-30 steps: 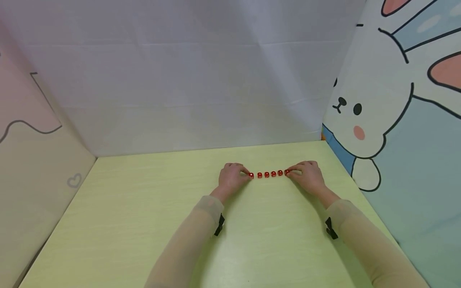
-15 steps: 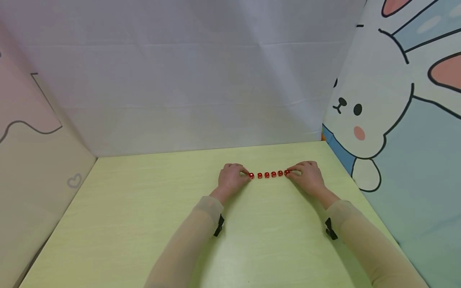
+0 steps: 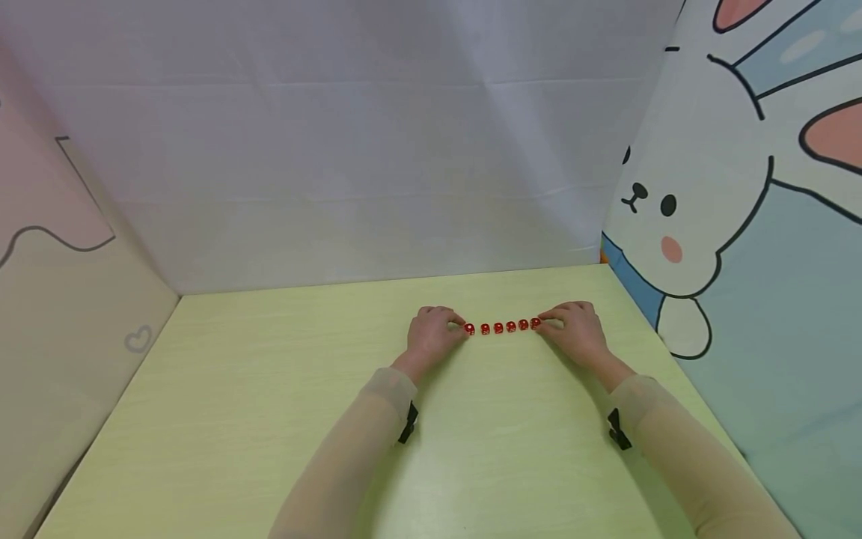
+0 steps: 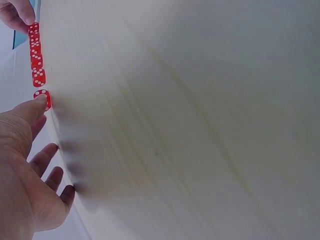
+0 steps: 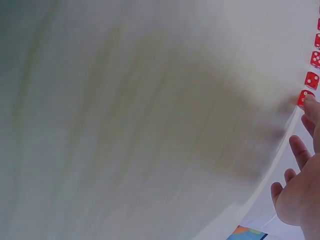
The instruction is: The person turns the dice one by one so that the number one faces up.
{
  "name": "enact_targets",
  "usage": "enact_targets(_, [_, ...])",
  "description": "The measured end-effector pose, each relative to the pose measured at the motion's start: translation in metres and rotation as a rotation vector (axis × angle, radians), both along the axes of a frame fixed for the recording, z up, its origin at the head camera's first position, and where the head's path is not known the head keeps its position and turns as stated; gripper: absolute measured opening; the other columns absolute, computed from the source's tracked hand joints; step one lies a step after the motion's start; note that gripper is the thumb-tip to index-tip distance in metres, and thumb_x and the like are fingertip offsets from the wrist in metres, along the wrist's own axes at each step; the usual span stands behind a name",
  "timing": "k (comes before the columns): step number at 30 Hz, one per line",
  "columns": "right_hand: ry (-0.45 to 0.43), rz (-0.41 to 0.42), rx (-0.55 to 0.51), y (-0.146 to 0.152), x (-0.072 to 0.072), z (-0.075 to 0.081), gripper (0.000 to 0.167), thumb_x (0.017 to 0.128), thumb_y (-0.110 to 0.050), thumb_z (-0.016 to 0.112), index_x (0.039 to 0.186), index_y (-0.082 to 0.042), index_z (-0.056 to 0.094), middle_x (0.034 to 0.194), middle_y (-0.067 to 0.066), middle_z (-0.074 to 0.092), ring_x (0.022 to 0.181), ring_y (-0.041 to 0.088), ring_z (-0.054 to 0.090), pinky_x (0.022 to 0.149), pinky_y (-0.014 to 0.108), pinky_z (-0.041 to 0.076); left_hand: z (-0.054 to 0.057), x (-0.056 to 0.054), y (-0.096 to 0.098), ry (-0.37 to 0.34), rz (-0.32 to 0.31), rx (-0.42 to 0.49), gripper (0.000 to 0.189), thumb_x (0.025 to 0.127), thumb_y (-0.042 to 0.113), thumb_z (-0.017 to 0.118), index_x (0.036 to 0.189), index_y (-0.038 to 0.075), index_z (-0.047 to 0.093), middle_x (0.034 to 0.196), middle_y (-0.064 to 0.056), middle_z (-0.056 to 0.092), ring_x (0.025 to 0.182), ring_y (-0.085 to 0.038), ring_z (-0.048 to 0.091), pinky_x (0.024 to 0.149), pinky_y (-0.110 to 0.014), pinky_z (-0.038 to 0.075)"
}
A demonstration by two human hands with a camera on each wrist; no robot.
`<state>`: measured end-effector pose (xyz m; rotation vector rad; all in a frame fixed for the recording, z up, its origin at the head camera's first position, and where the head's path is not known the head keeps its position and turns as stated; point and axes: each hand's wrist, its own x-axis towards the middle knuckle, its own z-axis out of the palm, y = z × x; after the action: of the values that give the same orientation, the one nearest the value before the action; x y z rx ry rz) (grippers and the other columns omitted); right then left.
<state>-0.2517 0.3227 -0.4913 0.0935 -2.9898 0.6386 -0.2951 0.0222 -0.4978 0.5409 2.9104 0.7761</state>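
Observation:
Several red dice with white pips stand in a row on the table, the middle ones such as this die (image 3: 498, 328) with small gaps between them. My left hand (image 3: 431, 332) pinches the leftmost die (image 3: 470, 329) between thumb and index finger; in the left wrist view this end die (image 4: 42, 99) lies under the thumb tip, other fingers spread on the tabletop. At the other end my right hand (image 3: 578, 329) pinches the rightmost die (image 3: 536, 323). The right wrist view shows the thumb over that die (image 5: 306, 98), with its neighbour die (image 5: 311, 80) just beyond.
The pale yellow-green table (image 3: 269, 419) ends at a white cloth backdrop (image 3: 337, 165) behind the dice. A panel with a cartoon rabbit (image 3: 700, 224) borders the right side, and a pink and cream panel (image 3: 60, 314) the left.

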Motion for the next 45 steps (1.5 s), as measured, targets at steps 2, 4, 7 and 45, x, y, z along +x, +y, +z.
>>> enact_targets(2, [0.002, -0.001, -0.002, 0.001, 0.000, 0.000, 0.038, 0.098, -0.034, 0.071, 0.125, -0.007, 0.074, 0.131, 0.021, 0.063, 0.132, 0.048, 0.037, 0.107, 0.064, 0.031, 0.000, 0.000, -0.001, 0.005, -0.001, -0.001, 0.030, 0.096, 0.040, 0.072, 0.121, 0.023, 0.077, 0.139, 0.001, 0.063, 0.135, -0.031, 0.048, 0.109, -0.047, 0.043])
enact_targets(4, [0.008, 0.004, 0.004, 0.002, 0.000, 0.001, 0.040, 0.098, -0.035, 0.070, 0.126, -0.007, 0.073, 0.132, 0.021, 0.063, 0.131, 0.048, 0.037, 0.108, 0.064, 0.031, 0.000, -0.001, -0.002, 0.008, 0.001, -0.004, 0.032, 0.096, 0.041, 0.072, 0.123, 0.024, 0.075, 0.139, 0.001, 0.063, 0.135, -0.031, 0.047, 0.109, -0.047, 0.042])
enact_targets(7, [0.016, 0.006, 0.019, 0.004, 0.000, 0.001, 0.042, 0.098, -0.036, 0.070, 0.128, -0.006, 0.072, 0.133, 0.021, 0.062, 0.131, 0.048, 0.038, 0.109, 0.063, 0.030, 0.002, 0.000, -0.004, 0.017, 0.005, 0.003, 0.033, 0.096, 0.039, 0.073, 0.124, 0.023, 0.075, 0.139, 0.000, 0.063, 0.134, -0.031, 0.048, 0.109, -0.047, 0.042])
enact_targets(45, [0.173, 0.101, 0.250, -0.025, 0.040, 0.055, 0.081, 0.097, -0.055, 0.063, 0.157, -0.007, 0.038, 0.153, 0.024, 0.038, 0.145, 0.049, 0.023, 0.117, 0.071, 0.010, 0.060, 0.028, -0.176, 0.198, 0.040, -0.248, 0.083, 0.100, 0.066, 0.047, 0.164, 0.017, 0.026, 0.169, -0.016, 0.016, 0.154, -0.040, 0.011, 0.121, -0.064, -0.003])
